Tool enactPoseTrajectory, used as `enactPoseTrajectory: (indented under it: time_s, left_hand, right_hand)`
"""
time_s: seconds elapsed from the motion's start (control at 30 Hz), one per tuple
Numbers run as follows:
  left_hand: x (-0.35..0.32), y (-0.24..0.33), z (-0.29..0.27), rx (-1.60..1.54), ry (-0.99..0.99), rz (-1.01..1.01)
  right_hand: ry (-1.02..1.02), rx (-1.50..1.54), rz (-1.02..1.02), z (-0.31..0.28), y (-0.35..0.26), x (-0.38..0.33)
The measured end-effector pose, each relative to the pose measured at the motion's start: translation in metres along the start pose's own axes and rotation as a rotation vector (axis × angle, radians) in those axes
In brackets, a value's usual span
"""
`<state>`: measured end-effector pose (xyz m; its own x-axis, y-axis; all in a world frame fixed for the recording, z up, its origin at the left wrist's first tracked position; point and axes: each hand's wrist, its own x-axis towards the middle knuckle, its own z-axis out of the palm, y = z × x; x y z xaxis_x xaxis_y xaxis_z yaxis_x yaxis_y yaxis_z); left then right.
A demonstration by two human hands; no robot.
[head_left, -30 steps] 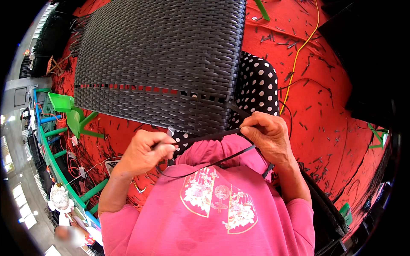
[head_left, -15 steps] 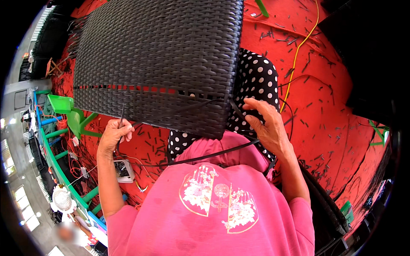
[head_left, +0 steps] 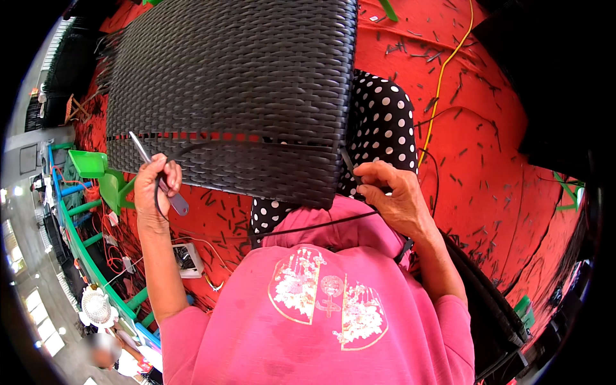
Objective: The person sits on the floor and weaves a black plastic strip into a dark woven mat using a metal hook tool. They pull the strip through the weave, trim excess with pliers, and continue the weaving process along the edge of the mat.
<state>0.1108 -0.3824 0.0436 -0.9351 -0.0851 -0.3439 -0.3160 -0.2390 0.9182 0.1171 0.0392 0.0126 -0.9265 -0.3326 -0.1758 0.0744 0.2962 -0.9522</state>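
A black woven panel (head_left: 231, 83) lies across my lap, with a gap row of red-showing openings near its closer end. My left hand (head_left: 158, 183), closed, grips a slim metal tool (head_left: 140, 148) with a rounded, holed end, its tip over the panel's left side. A black flat strip (head_left: 192, 147) loops from that hand along the gap row toward the panel's right edge. Beside that edge, my right hand (head_left: 396, 197) pinches a black strip end (head_left: 348, 163) between thumb and fingers. Another length of strip (head_left: 314, 226) crosses my lap below the panel.
Dark offcuts litter the red floor covering (head_left: 468, 212). A yellow cord (head_left: 439, 83) runs along the right. Left of me stand a green plastic stool (head_left: 112, 186), a green-and-blue pipe frame (head_left: 90, 240) and a small white tray (head_left: 187, 260). A person (head_left: 106, 351) is at lower left.
My left hand has moved up and left, turning the tool so its shiny length shows over the panel. The strip now lies closer along the gap row. My right hand has shifted slightly.
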Motion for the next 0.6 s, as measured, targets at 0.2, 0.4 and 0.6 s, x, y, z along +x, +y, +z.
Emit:
enactPoseTrajectory:
  time_s: [0.2,0.4,0.6]
  left_hand:
    - [-0.004,0.033,0.022,0.002,-0.184,0.188]
    - [-0.020,0.057,0.048,0.086,-0.325,0.304]
    - [-0.036,0.062,0.051,0.244,-0.708,0.408]
  right_hand:
    - [0.044,0.174,0.168,-0.015,-0.003,0.006]
    - [-0.182,0.477,0.111,-0.027,-0.018,0.028]
    - [-0.460,0.465,0.037,-0.038,-0.039,0.067]
